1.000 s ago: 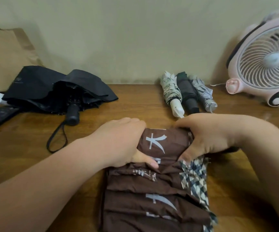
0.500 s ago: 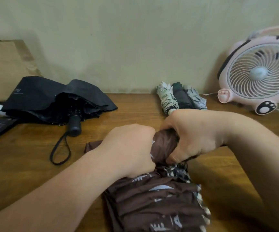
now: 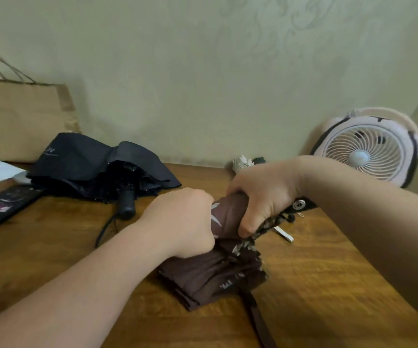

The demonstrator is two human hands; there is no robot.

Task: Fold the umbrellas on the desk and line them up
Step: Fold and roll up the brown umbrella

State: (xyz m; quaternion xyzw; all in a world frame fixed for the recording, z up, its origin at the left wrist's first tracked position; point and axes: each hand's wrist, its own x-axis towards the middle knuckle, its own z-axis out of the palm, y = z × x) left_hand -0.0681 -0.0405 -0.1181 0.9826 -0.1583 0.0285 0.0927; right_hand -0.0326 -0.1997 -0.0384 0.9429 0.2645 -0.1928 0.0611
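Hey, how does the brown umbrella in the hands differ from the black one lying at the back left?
The brown umbrella has pale printed marks; the black umbrella is nearly plain. The brown umbrella is bunched tight, gripped by the left hand and right hand; the black umbrella lies untouched, canopy loose and spread. Both are on the wooden desk, neither neatly rolled yet.

I see a pale green wall with a faint swirl pattern, possibly embossed, behind a wooden desk. A pink fan stands at its far right corner, a paper bag far left.
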